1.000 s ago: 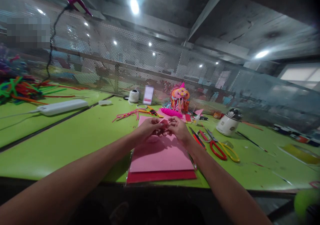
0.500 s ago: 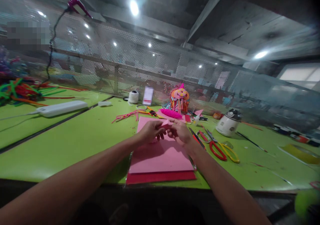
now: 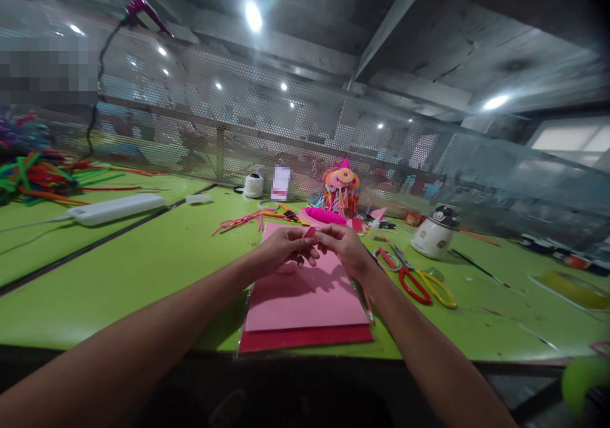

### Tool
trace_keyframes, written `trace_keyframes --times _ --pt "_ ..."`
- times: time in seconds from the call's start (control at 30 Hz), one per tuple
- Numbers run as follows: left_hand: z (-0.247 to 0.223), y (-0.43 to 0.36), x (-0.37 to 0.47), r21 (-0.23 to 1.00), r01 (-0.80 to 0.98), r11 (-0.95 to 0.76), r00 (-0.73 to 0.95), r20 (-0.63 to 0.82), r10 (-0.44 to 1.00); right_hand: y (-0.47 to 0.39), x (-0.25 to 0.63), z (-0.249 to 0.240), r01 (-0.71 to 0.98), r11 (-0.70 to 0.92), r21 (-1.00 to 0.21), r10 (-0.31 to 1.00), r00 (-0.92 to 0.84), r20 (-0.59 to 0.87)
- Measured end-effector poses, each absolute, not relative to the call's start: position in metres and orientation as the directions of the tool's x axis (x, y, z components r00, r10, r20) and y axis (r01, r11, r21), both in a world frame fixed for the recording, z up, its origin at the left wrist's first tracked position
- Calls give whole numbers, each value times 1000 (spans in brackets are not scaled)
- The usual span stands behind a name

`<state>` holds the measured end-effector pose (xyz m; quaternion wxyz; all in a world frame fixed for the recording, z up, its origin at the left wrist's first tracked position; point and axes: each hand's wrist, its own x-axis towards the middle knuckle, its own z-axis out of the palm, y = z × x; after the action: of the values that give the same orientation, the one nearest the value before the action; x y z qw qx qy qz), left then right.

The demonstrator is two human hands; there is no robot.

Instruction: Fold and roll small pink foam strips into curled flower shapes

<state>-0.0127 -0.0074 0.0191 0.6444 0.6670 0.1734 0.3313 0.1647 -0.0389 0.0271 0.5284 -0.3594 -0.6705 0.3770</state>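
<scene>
A small pink piece (image 3: 309, 232) is pinched between the fingertips of both hands, mostly covered by them. My left hand (image 3: 284, 248) grips its left side with thumb and forefinger, the other fingers bent below. On its right side, my right hand (image 3: 344, 245) holds it with closed fingers. Both hands are above a stack of pink sheets (image 3: 305, 301), with a red sheet (image 3: 305, 338) showing at its near edge. Behind the hands lies a bright pink fuzzy strip (image 3: 325, 216).
Scissors with red and yellow handles (image 3: 415, 286) lie right of the sheets. Farther back are a white pot (image 3: 434, 234), a decorated orange figure (image 3: 342, 183), a thread spool (image 3: 253, 186) and a phone (image 3: 281, 183). A white power strip (image 3: 117, 209) lies left on the green table (image 3: 157, 288).
Both hands have shifted slightly, and the pink piece now shows less between them. My right hand is turned more palm-down.
</scene>
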Motion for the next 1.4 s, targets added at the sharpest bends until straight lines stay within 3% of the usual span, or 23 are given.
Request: trace_keyframes --times 0.27,0.47,0.77,0.93,1.03,1.13,1.27,1.4 --pt "18 -6 -13 973 -211 -90 720 217 659 -42 161 27 179 546 -819 837 -79 541" --pt "17 -2 -13 968 -239 -74 726 229 649 -46 161 31 401 631 -664 766 -189 614" --pt "22 -3 -15 966 -251 -66 731 234 641 -51 164 40 331 627 -706 779 -289 556" --pt "16 2 -13 964 -260 -62 702 233 673 -46 159 33 394 657 -643 731 -127 670" --pt "15 2 -13 964 -257 -73 691 236 683 -41 154 25 297 575 -762 799 -7 601" --pt "17 0 -14 960 -273 -55 673 232 702 -37 152 21 85 494 -865 868 18 497" --pt "18 -1 -16 958 -287 22 677 187 712 -36 153 21 -121 365 -923 924 -78 375" --pt "18 -2 -16 962 -269 49 685 156 711 -38 154 23 -165 319 -933 925 -161 345"
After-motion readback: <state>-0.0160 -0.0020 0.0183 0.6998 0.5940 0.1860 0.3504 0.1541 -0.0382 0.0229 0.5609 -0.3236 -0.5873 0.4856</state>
